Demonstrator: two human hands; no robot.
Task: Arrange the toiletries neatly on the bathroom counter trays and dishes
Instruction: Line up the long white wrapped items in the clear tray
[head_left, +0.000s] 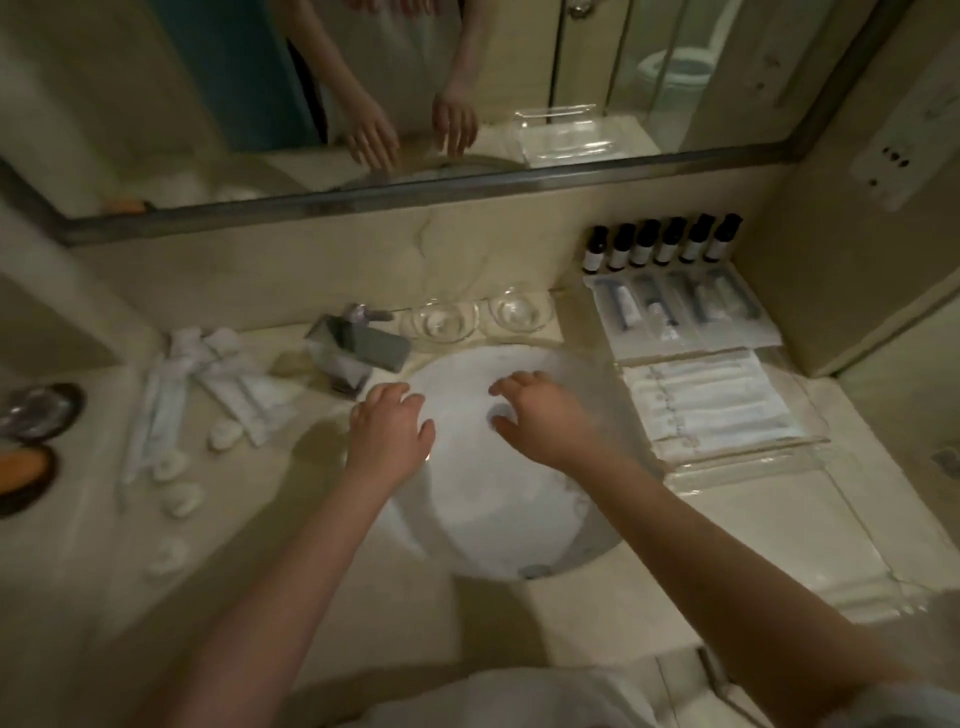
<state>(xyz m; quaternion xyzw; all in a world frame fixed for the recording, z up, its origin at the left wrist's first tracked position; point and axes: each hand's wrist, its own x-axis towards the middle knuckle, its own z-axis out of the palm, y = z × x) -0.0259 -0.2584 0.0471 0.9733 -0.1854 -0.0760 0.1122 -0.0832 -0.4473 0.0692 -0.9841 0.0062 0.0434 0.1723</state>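
Toiletry packets (223, 379) lie loose on the counter (249, 545) to the left of the left hand (389, 431), with several small round white pieces (179, 499) nearer the person on the same side. Farther left sits a dark dish (41, 410).

Both hands hang over the white sink (493, 519), well apart from each other. The left hand's fingers are loosely curled and hold nothing. The right hand (540, 415) is also loosely spread. A pale round spot shows below its thumb, too blurred to identify.

Beyond the left hand stands the tap (353, 343), and beyond the right hand are two glass dishes (441, 322). To the right of the right hand a clear tray (618, 353) holds packaged items, and a second tray (675, 452) closer in holds white packets. Six dark bottles (660, 244) line the wall behind them.
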